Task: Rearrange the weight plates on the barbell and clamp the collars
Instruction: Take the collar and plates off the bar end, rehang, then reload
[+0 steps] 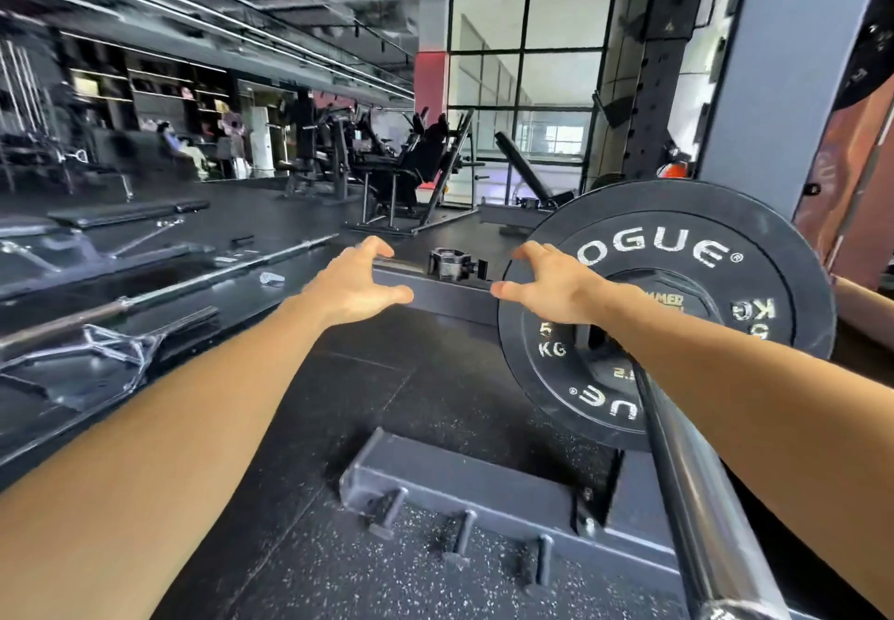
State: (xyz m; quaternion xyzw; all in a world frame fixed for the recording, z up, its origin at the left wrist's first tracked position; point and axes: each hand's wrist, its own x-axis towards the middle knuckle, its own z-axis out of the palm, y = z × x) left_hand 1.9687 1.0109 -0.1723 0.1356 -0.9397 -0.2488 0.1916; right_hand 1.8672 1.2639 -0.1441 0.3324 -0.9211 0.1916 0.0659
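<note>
A black 5 kg bumper plate (677, 251) with white lettering sits on the steel barbell sleeve (687, 498), which runs toward me at the lower right. A smaller black plate (677, 297) lies against its face near the hub. A black collar clamp (447, 265) rests on a grey rack beam (435, 292) beyond my hands. My left hand (355, 285) hovers open to the left of the collar, holding nothing. My right hand (551, 288) is spread open in front of the big plate's left edge, empty.
The rack's grey base frame (484, 489) with several storage pegs (464, 535) lies on the rubber floor below. A second barbell (193, 283) and a bench (130, 213) are at the left. The rack upright (793, 63) stands at the right. Machines fill the background.
</note>
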